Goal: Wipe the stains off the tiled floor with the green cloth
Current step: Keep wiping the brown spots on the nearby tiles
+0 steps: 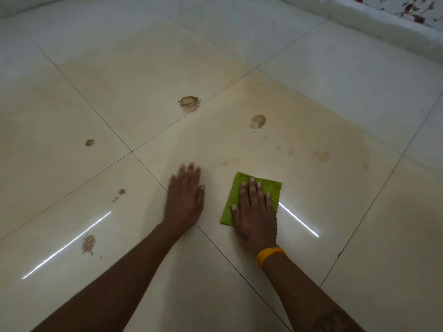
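Under right hand (255, 212), green cloth (268, 188)

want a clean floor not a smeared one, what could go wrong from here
1. The green cloth under the right hand may drag the faint smears wider across the tile instead of lifting them.
2. The left hand bears flat on the glossy floor and could slip.
3. The splat and the spot lie farther off and could be missed.
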